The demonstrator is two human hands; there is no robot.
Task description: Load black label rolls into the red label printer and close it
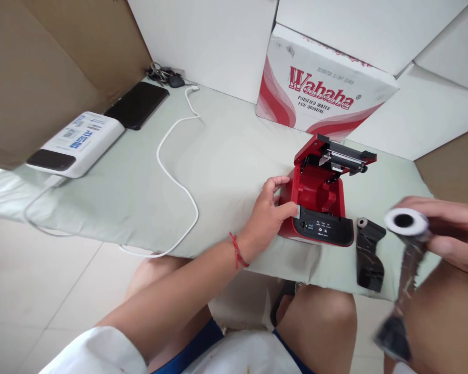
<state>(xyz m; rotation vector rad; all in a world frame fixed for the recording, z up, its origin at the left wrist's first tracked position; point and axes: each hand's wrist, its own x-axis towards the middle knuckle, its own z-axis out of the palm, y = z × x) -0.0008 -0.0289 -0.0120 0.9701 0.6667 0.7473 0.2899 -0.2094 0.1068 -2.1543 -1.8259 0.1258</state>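
Note:
A red label printer [315, 202] with a black front panel stands near the table edge, its lid [335, 156] raised and its red paper bay showing. My left hand [271, 210] grips its left side, the thumb on the front corner and the fingers along the wall. At the right, my right hand [454, 234] holds a white-ended roll [406, 222] with a dark core hole. From that roll hangs a dark, patterned strip [407, 270], its lower end blurred. Between printer and roll lies a black strip with gold veining [369, 254], rolled up at its far end.
Behind the printer stands a Wahaha water carton [315, 88]. On the left are a white power bank [76, 143], a black phone [138, 104] and keys [166, 75]. A white cable [159, 150] curves over the pale green cloth [226, 156] and hangs off the front edge.

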